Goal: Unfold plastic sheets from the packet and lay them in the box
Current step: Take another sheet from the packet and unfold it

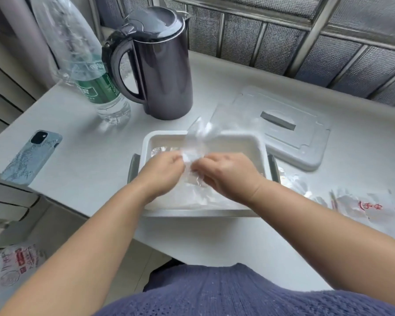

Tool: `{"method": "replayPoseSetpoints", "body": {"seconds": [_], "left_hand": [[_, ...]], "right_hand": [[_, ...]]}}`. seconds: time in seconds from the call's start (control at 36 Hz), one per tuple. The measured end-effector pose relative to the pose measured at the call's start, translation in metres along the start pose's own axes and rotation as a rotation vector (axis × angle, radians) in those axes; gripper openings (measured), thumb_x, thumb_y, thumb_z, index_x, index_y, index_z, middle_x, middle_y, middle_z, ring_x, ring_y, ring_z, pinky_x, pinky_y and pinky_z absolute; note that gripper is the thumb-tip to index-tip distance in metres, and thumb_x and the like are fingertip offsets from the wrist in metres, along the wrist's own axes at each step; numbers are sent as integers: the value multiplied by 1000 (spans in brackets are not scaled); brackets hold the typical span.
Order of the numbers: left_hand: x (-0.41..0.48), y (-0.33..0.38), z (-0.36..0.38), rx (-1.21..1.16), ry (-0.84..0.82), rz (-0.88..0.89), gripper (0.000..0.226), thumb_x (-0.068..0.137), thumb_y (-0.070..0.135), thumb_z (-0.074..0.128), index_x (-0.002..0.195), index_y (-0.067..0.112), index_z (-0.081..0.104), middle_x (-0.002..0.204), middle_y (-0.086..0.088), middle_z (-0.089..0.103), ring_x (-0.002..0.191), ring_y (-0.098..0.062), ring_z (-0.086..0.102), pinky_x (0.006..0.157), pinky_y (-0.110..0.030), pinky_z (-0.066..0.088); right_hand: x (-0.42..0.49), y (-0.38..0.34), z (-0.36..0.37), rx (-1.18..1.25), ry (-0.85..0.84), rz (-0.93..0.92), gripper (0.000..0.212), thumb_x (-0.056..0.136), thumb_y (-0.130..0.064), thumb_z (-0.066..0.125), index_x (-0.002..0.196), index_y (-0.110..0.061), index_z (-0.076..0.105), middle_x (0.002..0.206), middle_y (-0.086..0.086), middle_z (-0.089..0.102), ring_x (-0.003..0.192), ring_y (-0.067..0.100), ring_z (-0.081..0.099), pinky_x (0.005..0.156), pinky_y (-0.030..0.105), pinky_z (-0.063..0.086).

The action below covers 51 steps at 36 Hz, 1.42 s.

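Observation:
A white rectangular box [257, 145] with grey side handles stands on the table in front of me. Both hands are over it, close together. My left hand [163, 171] and my right hand [226, 173] each pinch a clear plastic sheet [197, 136] between them; its crumpled upper part sticks up above the box's far rim. More clear plastic [203, 197] lies inside the box under my hands. The packet [365, 207], clear with red characters, lies flat on the table to the right of the box.
The box's white lid [283, 131] lies behind it to the right. A dark kettle [160, 62], a water bottle [100, 87] and a phone [31, 156] stand to the left. A printed plastic bag [16, 265] lies low at the left, off the table.

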<state>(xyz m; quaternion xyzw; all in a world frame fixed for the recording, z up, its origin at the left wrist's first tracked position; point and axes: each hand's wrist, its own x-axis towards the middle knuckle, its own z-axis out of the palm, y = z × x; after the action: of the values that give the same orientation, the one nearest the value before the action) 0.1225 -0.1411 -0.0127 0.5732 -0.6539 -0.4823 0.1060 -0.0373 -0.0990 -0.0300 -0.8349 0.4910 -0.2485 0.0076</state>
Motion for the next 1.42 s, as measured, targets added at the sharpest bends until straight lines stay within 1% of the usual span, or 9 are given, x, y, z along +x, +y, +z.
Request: {"method": "replayPoseSetpoints", "body": {"seconds": [0.11, 0.22, 0.44, 0.56, 0.64, 0.72, 0.97, 1.17, 1.42], "left_hand": [[-1, 10, -7, -631, -17, -292, 41, 94, 55, 41, 111, 21, 57, 110, -6, 63, 92, -22, 64, 60, -29, 49], [3, 4, -3, -243, 119, -208, 46, 88, 25, 65, 129, 14, 50, 102, 0, 60, 81, -14, 63, 60, -26, 55], [-5, 4, -4, 939, 294, 10, 22, 86, 2, 51, 100, 16, 41, 108, -7, 55, 81, -30, 49, 66, -30, 29], [-2, 0, 2, 940, 470, 339, 47, 67, -2, 70, 111, 8, 57, 105, -11, 56, 88, -34, 58, 52, -31, 41], [3, 1, 4, 810, 227, 706, 26, 68, 0, 68, 91, 11, 70, 96, -9, 64, 85, -34, 60, 60, -35, 49], [11, -7, 7, 1026, -151, 468, 33, 90, 25, 56, 124, 23, 58, 131, 1, 49, 121, -25, 45, 94, -36, 40], [15, -11, 19, 950, -429, 107, 31, 95, 44, 45, 107, 23, 64, 107, 0, 63, 102, -23, 57, 74, -29, 43], [16, -2, 10, 1293, -247, 420, 48, 86, 47, 59, 130, 30, 49, 139, -1, 40, 127, -25, 35, 87, -34, 34], [20, -19, 16, 1487, -338, 240, 66, 90, 51, 51, 144, 19, 34, 148, -8, 32, 137, -28, 25, 110, -47, 19]], "right_hand": [[2, -9, 14, 127, -194, 96, 38, 78, -34, 38, 80, -16, 71, 65, 0, 67, 52, 25, 62, 40, 27, 45], [4, -12, 12, 180, -423, 197, 29, 89, -36, 55, 110, -19, 67, 98, 4, 68, 94, 27, 60, 72, 34, 45], [4, 2, 6, 439, -762, 599, 35, 95, -25, 42, 127, -16, 56, 131, 4, 56, 118, 22, 49, 99, 30, 38], [5, 7, 18, 375, -766, 745, 51, 93, -17, 40, 143, -17, 31, 128, 11, 55, 102, 28, 61, 82, 27, 46], [8, 6, 17, 271, -671, 772, 45, 93, -20, 41, 138, -20, 39, 125, 5, 54, 81, 25, 63, 70, 31, 53], [10, 7, 16, -95, -457, 592, 30, 94, -27, 42, 121, -19, 53, 119, 3, 59, 106, 27, 56, 75, 32, 45], [5, 15, 35, 38, -874, 595, 54, 91, -27, 55, 135, -6, 31, 130, 18, 45, 117, 35, 50, 88, 36, 40], [-1, 14, 36, -185, -945, 417, 76, 81, -46, 63, 141, -14, 27, 137, 12, 38, 126, 32, 39, 102, 39, 29], [-4, 17, 21, -21, -963, 500, 70, 80, -31, 68, 138, -12, 35, 136, 12, 42, 119, 30, 49, 95, 33, 41]]}}
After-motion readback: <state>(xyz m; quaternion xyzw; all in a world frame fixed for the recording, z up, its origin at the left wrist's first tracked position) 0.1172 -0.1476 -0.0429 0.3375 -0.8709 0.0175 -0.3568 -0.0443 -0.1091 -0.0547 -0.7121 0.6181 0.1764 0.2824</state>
